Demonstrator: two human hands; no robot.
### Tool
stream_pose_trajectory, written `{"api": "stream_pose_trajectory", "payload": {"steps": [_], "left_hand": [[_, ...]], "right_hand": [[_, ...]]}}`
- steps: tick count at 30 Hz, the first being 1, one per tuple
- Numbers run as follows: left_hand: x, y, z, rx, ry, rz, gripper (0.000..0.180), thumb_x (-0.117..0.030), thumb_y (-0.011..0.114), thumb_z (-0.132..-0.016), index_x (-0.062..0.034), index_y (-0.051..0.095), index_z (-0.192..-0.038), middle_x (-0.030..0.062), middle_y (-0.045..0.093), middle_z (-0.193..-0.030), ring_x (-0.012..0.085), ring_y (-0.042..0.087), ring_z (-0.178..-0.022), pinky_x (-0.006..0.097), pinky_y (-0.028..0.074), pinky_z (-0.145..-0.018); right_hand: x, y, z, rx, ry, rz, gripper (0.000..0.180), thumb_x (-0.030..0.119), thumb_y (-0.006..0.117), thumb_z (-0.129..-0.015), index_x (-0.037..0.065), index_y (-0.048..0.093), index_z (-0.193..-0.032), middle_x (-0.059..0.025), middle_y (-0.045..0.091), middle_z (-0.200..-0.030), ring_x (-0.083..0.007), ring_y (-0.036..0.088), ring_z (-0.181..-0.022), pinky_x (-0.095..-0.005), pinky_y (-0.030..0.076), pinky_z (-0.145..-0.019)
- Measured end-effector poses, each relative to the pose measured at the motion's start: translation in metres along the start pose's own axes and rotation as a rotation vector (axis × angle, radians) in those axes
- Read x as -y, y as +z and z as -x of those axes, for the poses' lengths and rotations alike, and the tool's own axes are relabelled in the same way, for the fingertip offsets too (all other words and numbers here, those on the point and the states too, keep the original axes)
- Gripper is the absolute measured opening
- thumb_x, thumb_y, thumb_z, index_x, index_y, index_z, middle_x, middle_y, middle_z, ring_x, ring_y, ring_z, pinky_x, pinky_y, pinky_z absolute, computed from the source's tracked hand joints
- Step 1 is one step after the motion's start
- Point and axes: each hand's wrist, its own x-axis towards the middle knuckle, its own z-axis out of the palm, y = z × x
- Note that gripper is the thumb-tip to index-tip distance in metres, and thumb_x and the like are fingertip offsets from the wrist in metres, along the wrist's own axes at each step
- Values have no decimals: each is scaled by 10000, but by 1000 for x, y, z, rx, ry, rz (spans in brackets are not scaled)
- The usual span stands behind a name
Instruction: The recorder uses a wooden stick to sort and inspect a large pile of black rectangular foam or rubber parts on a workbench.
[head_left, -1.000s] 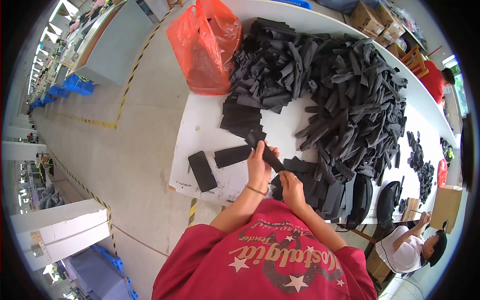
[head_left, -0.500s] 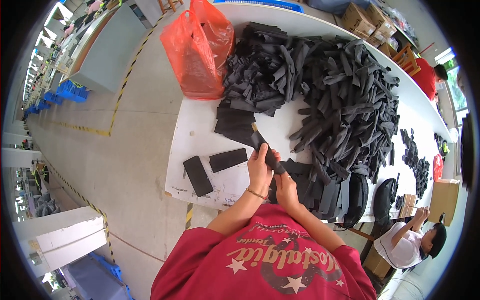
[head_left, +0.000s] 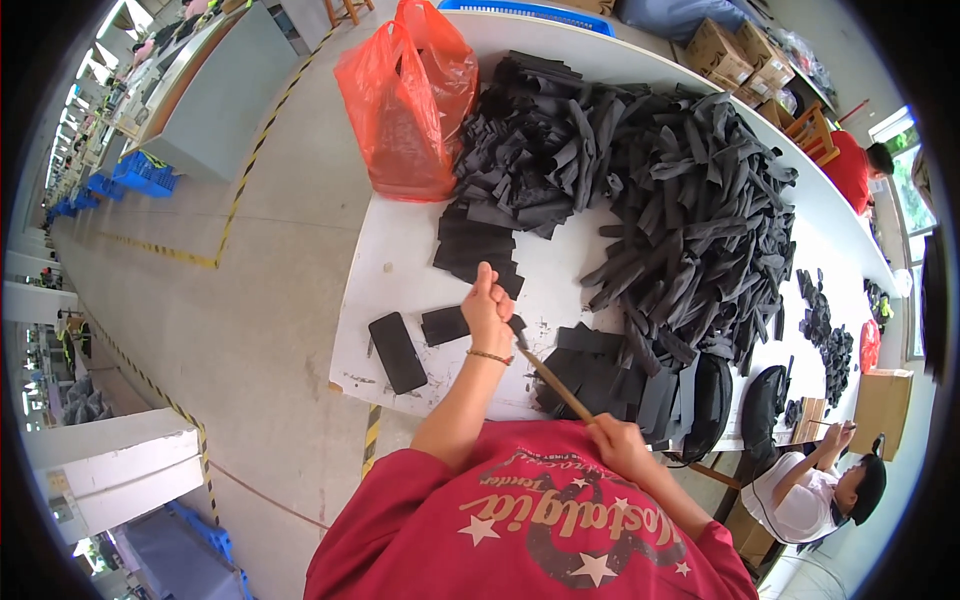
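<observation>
Tabletop [head_left: 405,285]: 2 hands [head_left: 489,308] [head_left: 617,444], 1 stick [head_left: 557,382]

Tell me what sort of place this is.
Probably a workshop or factory floor, likely for fabric goods: a heap of black strips on a white table, yellow-and-black floor tape and blue crates.

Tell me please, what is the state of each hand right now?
Left hand: closed, apparently on a black strip.
Right hand: closed, holding a thin brown stick.
</observation>
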Motion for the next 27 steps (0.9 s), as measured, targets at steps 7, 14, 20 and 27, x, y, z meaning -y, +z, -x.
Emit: {"api": "stream_pose_trajectory", "payload": {"steps": [7, 14, 20, 27], "left_hand": [[38, 14, 11, -96, -160, 212, 295, -316, 606, -946, -120, 489, -759, -18, 465, -594, 78, 395, -452, 222, 304, -418], [39, 2, 27, 25, -166, 93, 276, -279, 588, -962, -92, 492, -782, 7, 485, -624, 93, 435, -488, 220, 360, -437], [19, 15, 46, 352, -186, -413, 351, -242, 653, -918, -1, 560, -1156, 113, 626, -958, 148, 608, -836, 247, 503, -663], [25, 33, 65, 998, -461, -1048, 282, -281, 581, -954, -1, 615, -933, 25, 600, -696, 101, 548, -561, 245, 469, -582]], "right_hand": [[12, 20, -64, -494, -33, -191, 316, 89, 757, -805, 49, 590, -1071, -59, 560, -655, -119, 500, -538, -264, 431, -510], [27, 23, -115, -538, -46, -287, 130, 8, 708, -815, 9, 637, -924, -54, 553, -735, -122, 457, -588, -270, 384, -546], [0, 12, -112, -482, -74, -105, 95, 77, 684, -843, -5, 637, -844, -112, 550, -738, -251, 529, -596, -339, 418, -546], [-2, -32, -119, -615, -213, 23, 97, 44, 670, -822, -16, 604, -784, -119, 548, -752, -293, 539, -620, -361, 416, -557]]}}
